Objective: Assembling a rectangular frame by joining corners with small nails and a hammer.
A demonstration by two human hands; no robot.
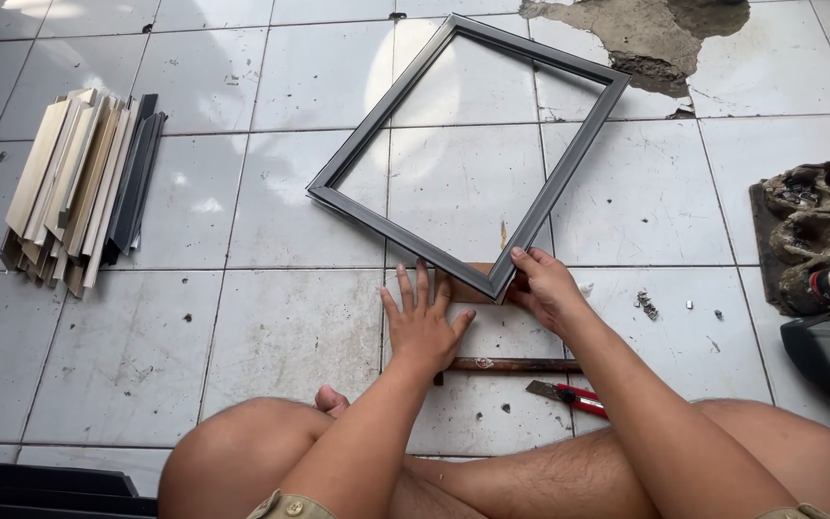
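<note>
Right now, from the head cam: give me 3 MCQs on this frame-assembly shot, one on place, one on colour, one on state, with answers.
1. Where does the stack of moulding strips lie?
A. On the tiled floor to the left of the frame
B. Inside the frame
C. On the person's lap

2. What colour is the picture frame?
A. White
B. Dark grey
C. Red

3. What is the left hand doing?
A. Gripping the red-handled tool
B. Raised clear of the floor
C. Lying flat, fingers spread, by the frame's near corner

Answers:
1. A, the strips lie on the tiled floor well left of the frame.
2. B, all four sides look dark grey.
3. C, its palm is down by the corner, while the right hand holds the frame's edge and the red-handled tool lies untouched.
</note>
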